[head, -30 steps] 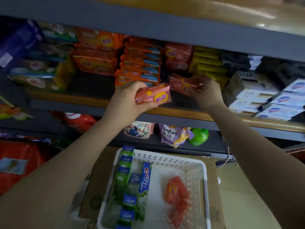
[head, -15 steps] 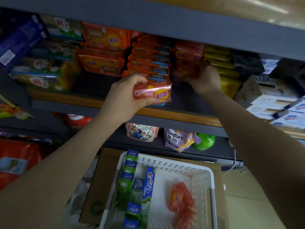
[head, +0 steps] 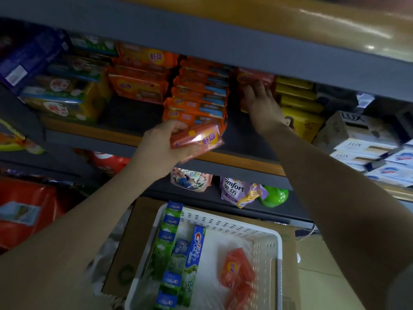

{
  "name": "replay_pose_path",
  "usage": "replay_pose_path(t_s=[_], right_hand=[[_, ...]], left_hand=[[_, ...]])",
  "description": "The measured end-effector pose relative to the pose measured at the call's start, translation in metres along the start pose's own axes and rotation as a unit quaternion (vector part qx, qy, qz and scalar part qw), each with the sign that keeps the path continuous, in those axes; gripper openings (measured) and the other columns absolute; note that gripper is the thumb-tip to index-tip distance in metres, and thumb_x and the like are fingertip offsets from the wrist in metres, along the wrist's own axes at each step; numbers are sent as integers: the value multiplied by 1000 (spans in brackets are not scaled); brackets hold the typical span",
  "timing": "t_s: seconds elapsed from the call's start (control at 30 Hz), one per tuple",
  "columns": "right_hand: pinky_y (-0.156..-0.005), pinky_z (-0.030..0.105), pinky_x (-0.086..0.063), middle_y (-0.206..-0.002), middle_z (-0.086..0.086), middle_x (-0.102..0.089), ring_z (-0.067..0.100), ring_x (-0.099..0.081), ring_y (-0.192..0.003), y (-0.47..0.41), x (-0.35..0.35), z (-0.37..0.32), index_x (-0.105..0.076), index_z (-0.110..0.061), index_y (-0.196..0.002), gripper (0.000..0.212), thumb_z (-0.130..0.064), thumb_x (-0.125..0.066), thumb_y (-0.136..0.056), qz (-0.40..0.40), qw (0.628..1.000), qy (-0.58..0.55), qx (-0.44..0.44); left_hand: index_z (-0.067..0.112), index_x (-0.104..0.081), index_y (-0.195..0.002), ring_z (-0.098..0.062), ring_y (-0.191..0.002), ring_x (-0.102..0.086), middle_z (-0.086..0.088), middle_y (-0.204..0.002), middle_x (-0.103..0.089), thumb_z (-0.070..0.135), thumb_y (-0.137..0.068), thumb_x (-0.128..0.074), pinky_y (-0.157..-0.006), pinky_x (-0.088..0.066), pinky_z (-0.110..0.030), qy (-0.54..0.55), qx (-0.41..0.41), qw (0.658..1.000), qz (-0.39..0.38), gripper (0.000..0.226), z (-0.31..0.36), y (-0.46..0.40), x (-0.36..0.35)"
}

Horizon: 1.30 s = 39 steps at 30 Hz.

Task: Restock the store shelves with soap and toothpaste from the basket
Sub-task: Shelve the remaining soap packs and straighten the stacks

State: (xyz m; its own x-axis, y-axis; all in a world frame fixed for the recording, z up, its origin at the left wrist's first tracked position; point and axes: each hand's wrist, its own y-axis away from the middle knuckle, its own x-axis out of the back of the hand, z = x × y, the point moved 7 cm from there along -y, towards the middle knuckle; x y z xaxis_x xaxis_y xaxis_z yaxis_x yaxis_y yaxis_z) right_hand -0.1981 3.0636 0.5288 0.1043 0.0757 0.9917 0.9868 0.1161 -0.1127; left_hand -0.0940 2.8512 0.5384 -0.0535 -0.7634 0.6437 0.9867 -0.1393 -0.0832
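Note:
My left hand (head: 163, 146) grips an orange-red soap bar (head: 196, 138) in front of the middle shelf's edge. My right hand (head: 261, 101) reaches into that shelf, its fingers spread against the stack of red soap bars (head: 252, 78). Whether those fingers pinch a bar I cannot tell. Below, the white basket (head: 266, 240) holds several toothpaste boxes (head: 192, 260) on its left side and more red soap bars (head: 237, 269) on its right.
Orange soap packs (head: 199, 95) are stacked left of my right hand, yellow packs (head: 299, 104) to its right, and white Lux boxes (head: 357, 139) further right. The grey upper shelf (head: 223, 43) overhangs closely. Pouches (head: 237, 191) hang on the lower shelf above the cardboard box (head: 138, 242) under the basket.
My right hand carried its soap bar up and back onto the red stack on the shelf. My left hand dropped slightly, still holding its bar. The view tilted upward.

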Motion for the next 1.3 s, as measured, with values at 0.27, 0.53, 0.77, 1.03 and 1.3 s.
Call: replay_pose_path(t_s=[0.27,0.53,0.77,1.03,1.3], right_hand=[[-74,37,-53,-83,7,-70,21,-64,-80,110,17,2,-67,-7,-86,30,-30,-48,-93,10,793,-582,-181],[-82,34,-52,-101,12,-64,21,-62,-87,147,32,-14,-50,-5,-109,27,-3,-61,-84,13,719,-670,-185],[-81,40,-44,-115,21,-61,38,-55,-106,77,54,20,-46,-10,-127,47,-13,-62,-83,68,986,-124,-90],[-99,52,-34,-149,19,-24,38,-29,-132,28,3,6,-29,-8,-137,54,3,-42,-86,5,990,83,-112],[-104,46,-30,-148,16,-27,38,-28,-130,14,-11,0,-26,-9,-142,57,-1,-43,-88,24,994,65,-83]], left_hand=[[20,-60,-96,-12,-82,-67,-2,-98,-65,24,-84,-60,-71,-59,-26,409,184,891,-73,13,12,24,-45],[9,-48,-124,-12,-98,-62,-2,-114,-61,6,-91,-50,-85,-51,-19,356,78,924,-112,33,73,15,-74],[7,-50,-125,-33,-115,-50,-14,-126,-55,12,-84,-61,-89,-45,-40,-206,-205,956,36,43,70,-4,-30],[5,-46,-128,-37,-118,-46,-17,-130,-50,25,-77,-70,-94,-40,-49,-361,-197,911,11,60,23,-30,-18],[9,-46,-132,-35,-130,-40,-16,-141,-45,18,-83,-64,-106,-33,-47,-324,-246,913,-14,54,18,-35,-25]])
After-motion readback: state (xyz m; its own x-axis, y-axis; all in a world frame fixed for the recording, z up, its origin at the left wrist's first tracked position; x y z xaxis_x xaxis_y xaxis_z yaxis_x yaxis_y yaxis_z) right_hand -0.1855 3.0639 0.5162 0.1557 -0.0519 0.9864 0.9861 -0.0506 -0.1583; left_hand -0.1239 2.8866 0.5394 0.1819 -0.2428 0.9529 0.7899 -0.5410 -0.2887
